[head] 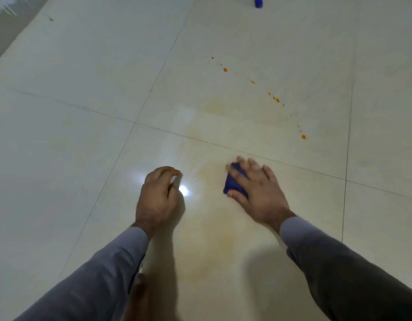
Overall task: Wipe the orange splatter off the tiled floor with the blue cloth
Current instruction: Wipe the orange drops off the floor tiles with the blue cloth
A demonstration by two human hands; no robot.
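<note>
The blue cloth point(233, 184) lies bunched on the cream tiled floor point(84, 100), mostly covered by my right hand point(253, 188). That hand presses down on it with fingers spread and thumb alongside. Orange drops point(277, 100) run in a curved line beyond the cloth, from far centre to a drop point(303, 136) at the right. A faint yellowish smear point(214, 228) covers the tiles around and below the cloth. My left hand point(159, 195) hovers left of the cloth with fingers loosely curled, holding nothing.
A blue object point(258, 1) stands at the top edge, cut off by the frame. A grey wall base point(8, 22) runs along the top left. Grout lines point(135, 122) cross ahead of my hands. A bright light reflection point(183, 190) sits beside my left hand.
</note>
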